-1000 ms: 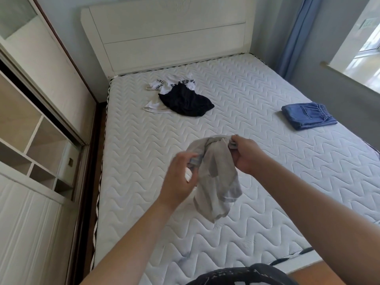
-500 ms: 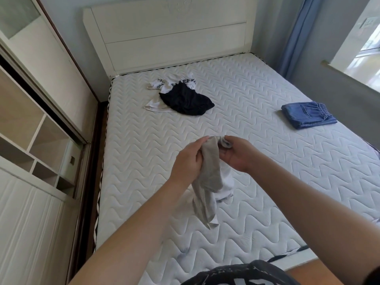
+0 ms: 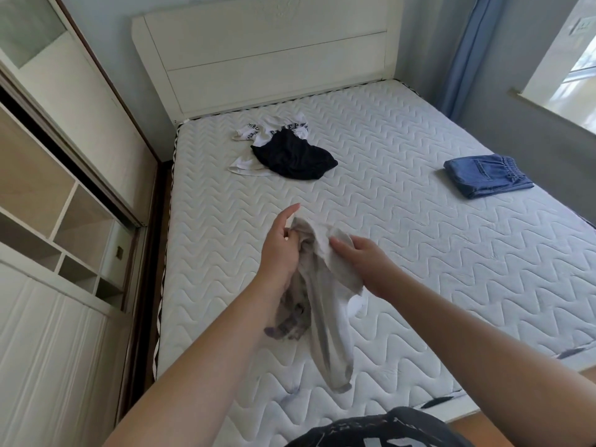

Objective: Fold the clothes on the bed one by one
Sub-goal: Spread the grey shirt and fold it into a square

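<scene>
A light grey garment [image 3: 324,304] hangs in the air above the near part of the white quilted mattress [image 3: 403,253]. My left hand [image 3: 280,250] grips its top edge with curled fingers, the index finger sticking up. My right hand [image 3: 362,262] holds the garment's upper right part from the side. The cloth droops down between both forearms, its lower end near the mattress. Further back lies a crumpled black garment [image 3: 295,158] on top of a white printed shirt [image 3: 274,132]. Folded blue jeans [image 3: 487,175] rest at the mattress's right side.
A white headboard [image 3: 267,53] closes the far end of the bed. An open wardrobe with shelves [image 3: 54,201] stands along the left, separated by a narrow gap. A blue curtain [image 3: 464,50] and a window sill [image 3: 554,114] are at the right.
The garment has dropped lower and hangs longer. My right hand has slid down from the top edge onto the cloth's right side. My left hand now grips the top with its index finger raised.
</scene>
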Available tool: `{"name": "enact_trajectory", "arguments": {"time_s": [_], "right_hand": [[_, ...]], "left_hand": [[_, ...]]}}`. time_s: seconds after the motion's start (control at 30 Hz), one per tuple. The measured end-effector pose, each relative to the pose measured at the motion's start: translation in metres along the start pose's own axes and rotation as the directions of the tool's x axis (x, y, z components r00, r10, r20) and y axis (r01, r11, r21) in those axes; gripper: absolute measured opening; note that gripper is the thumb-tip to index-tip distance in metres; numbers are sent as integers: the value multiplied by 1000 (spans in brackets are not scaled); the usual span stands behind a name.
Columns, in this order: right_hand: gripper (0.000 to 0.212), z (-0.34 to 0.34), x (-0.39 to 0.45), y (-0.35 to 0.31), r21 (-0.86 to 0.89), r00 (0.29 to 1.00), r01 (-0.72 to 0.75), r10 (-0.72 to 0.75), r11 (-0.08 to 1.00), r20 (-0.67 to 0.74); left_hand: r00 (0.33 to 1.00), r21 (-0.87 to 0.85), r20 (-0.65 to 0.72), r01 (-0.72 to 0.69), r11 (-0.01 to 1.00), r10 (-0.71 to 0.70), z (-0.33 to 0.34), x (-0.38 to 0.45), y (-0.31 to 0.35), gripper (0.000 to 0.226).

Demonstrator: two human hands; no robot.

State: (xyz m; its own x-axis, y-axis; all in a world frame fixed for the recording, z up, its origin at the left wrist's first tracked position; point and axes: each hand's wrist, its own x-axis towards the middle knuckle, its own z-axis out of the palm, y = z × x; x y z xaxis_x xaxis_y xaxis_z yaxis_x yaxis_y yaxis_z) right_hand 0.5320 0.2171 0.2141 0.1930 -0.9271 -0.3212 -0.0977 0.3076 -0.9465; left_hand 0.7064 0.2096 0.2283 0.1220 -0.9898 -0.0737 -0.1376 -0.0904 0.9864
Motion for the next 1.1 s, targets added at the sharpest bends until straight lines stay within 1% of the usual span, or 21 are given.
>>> {"name": "enact_trajectory", "arguments": {"time_s": [0.07,0.1,0.17,0.2,0.23,0.3,0.33,0.37,0.43,0.5,0.53,0.57,0.6,0.7,0.77,0.8,0.87,0.93,1.0,1.03,1.1], "right_hand": [[50,2,1,-8,-8,999,14,-14,1000,-50],[49,3,2,-11,-20,998,23,-24,1000,-60],[40,4,1,-17,-52,997,42,-44,998,-56],[37,4,1,-20,-65,997,49,-53,997,-52],[36,3,2,-22,-77,997,59,-62,995,-43],[37,3,5,-22,-104,997,67,-71,992,-33],[39,3,6,-24,-117,997,65,-69,991,-34],[40,4,8,-25,-126,997,64,-69,990,-36],[44,5,11,-25,-149,997,65,-69,987,-23],[51,7,13,-25,-213,998,63,-64,975,-1],[54,8,14,-23,-231,999,53,-52,972,10],[55,8,15,-22,-233,999,41,-38,972,17],[53,8,16,-21,-222,999,32,-28,974,22],[44,7,17,-19,-146,998,20,-12,989,57],[45,4,17,-10,-69,996,29,-22,997,91],[46,1,18,-3,-65,992,52,-44,997,119],[48,-4,18,12,-192,982,110,-77,975,170],[38,-6,17,25,-351,981,126,-64,928,184],[27,-4,18,36,-486,988,114,-46,867,149],[26,-1,18,40,-541,991,109,-49,834,125],[25,4,20,49,-589,997,72,-45,805,61]], "left_hand": [[999,56,47,-14,998,11,-3,-4,-5,43],[996,97,81,-28,995,21,-5,-6,-7,40],[987,167,159,-49,985,22,-8,-13,-7,34],[978,192,208,-39,981,-2,-11,-16,-4,34],[963,216,268,-17,976,-42,-16,-19,-1,39],[913,285,387,18,958,-132,-25,-22,6,58],[887,339,430,11,941,-165,-29,-22,8,65],[873,401,454,-21,916,-179,-31,-21,12,66],[902,543,416,-143,827,-117,-34,-16,18,48],[937,692,349,-277,666,26,-34,-8,24,21],[936,739,338,-327,589,97,-33,-6,26,17],[929,751,341,-362,552,145,-33,-4,28,18],[925,737,342,-373,563,165,-32,-1,28,20],[941,613,294,-322,722,170,-28,1,32,23],[954,529,253,-274,803,159,-23,0,38,23],[961,478,229,-247,843,152,-21,-1,42,22],[973,365,182,-197,910,138,-18,-1,47,30],[981,301,140,-171,938,133,-18,2,53,40],[989,239,96,-133,962,113,-16,3,62,44],[992,198,79,-116,973,102,-14,3,68,45],[994,114,49,-100,988,95,-11,1,81,46]]}}
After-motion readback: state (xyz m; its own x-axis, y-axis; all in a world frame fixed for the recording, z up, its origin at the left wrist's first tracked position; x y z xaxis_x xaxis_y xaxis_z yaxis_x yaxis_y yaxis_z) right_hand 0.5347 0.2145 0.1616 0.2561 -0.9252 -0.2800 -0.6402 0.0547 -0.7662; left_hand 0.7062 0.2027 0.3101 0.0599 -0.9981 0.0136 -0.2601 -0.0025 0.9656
